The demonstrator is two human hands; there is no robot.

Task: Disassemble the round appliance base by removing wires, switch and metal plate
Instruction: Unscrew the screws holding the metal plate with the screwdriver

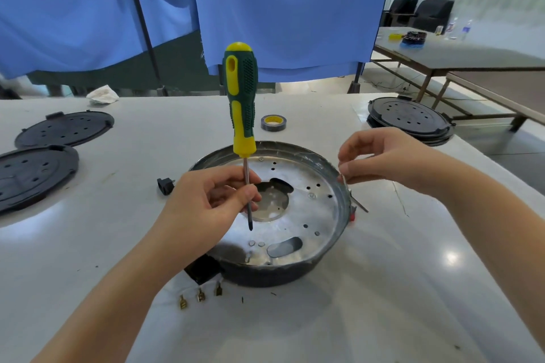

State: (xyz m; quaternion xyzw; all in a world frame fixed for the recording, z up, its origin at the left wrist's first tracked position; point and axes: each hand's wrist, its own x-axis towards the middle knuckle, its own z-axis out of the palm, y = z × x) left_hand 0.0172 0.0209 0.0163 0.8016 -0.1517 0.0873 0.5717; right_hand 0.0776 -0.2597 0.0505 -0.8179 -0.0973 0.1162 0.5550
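One head-worn view, yours alone.
You look forward and down from close above the bench (pixel 383 289), wide-angle, with both your forearms reaching in from the bottom edge and a blue curtain (pixel 280 9) behind.

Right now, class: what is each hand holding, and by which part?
The left hand pinches the screwdriver by its metal shaft, below the handle. The right hand pinches one end of a thin wire at the base's rim.
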